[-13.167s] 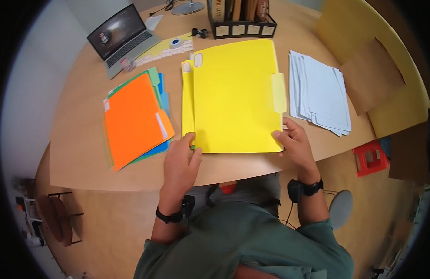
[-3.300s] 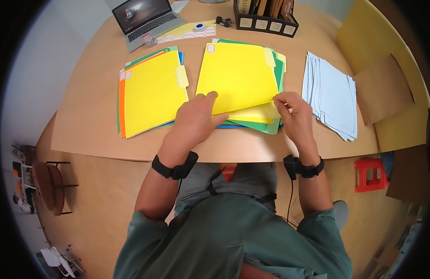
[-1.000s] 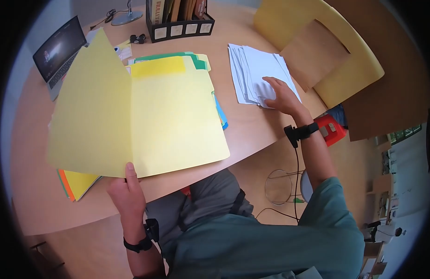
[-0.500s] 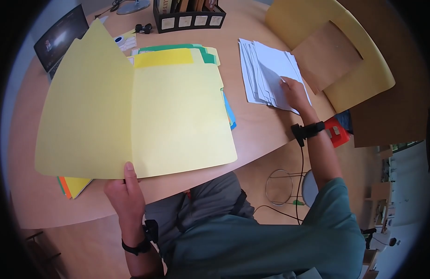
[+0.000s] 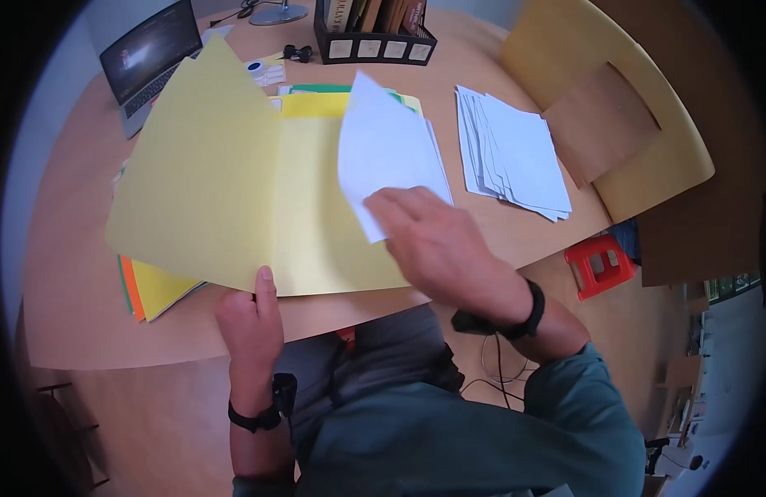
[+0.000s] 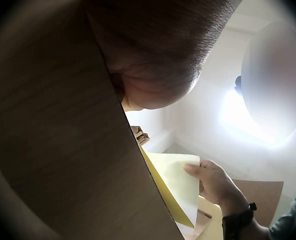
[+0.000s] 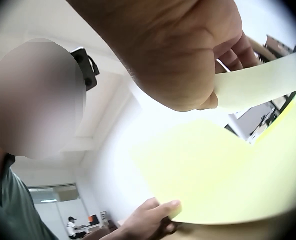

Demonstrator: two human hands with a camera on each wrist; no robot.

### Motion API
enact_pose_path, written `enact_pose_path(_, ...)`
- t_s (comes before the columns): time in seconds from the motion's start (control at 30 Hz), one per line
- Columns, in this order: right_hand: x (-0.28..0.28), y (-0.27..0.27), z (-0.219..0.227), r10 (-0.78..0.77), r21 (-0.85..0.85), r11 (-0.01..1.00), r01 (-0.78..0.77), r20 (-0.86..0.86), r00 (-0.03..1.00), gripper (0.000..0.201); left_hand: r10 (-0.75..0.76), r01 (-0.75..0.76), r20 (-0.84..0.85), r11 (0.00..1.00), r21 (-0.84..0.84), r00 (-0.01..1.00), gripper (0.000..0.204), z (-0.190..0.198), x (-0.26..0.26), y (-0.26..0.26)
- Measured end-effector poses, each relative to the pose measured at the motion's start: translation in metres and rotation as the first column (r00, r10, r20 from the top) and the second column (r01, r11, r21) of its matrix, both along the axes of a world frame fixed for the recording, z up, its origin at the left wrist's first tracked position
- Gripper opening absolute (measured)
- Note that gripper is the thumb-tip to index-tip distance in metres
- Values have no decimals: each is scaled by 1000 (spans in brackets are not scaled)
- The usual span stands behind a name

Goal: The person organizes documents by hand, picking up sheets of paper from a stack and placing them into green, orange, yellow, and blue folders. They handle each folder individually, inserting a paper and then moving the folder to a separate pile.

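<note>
A yellow file folder [image 5: 192, 182] lies spread open, its left flap raised and its right flap flat over other folders. At the bottom of its fold, my left hand [image 5: 249, 327] pinches the edge, thumb on top. My right hand [image 5: 437, 248] grips white paper [image 5: 387, 149] by its lower end and holds it tilted over the right flap. In the right wrist view the paper [image 7: 258, 82] bends out from between thumb and fingers. A stack of white papers [image 5: 515, 153] lies to the right. Colored folders [image 5: 163, 290] stick out beneath the raised flap.
A laptop [image 5: 151, 66] stands at the back left, partly behind the flap. Farther back are a black organizer [image 5: 379, 50] with books, a small black object [image 5: 298, 54] and a tape roll [image 5: 255, 69]. A large yellow panel [image 5: 681, 157] borders the right side; a red stool [image 5: 600, 265] is below.
My right hand has taken paper from the white stack and carried it left over the folder's right flap. My left hand keeps its pinch on the folder's fold.
</note>
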State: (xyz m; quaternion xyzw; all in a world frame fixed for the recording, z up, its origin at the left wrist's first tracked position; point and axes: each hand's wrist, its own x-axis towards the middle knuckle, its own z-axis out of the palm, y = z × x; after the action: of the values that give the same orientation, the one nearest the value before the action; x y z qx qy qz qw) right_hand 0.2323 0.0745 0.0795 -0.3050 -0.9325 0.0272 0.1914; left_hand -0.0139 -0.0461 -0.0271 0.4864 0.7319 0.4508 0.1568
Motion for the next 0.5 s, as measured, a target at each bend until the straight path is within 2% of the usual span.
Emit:
enact_pose_path(0.07, -30, -13, -13, 28, -5, 1000, -28, 26, 999, 46, -1, -4, 57, 997, 81, 998, 43, -4, 0, 0)
enact_pose_path(0.2, -58, -21, -31, 37, 0, 999, -37, 42, 998, 36, 2, -4, 45, 998, 58, 999, 46, -2, -1, -2)
enact_pose_path(0.27, -66, -24, -36, 23, -6, 1000, -23, 49, 999, 32, 0, 1, -11, 999, 37, 1000, 59, -2, -2, -1)
enact_pose_path(0.4, -76, -26, -42, 1, -18, 1000, -1, 48, 999, 24, -30, 29, 5, 997, 69, 1000, 51, 1, -1, -2)
enact_pose_path(0.5, -80, -25, -47, 7, -39, 999, -5, 59, 998, 28, -43, 42, 12, 998, 41, 999, 51, 1, -1, -2)
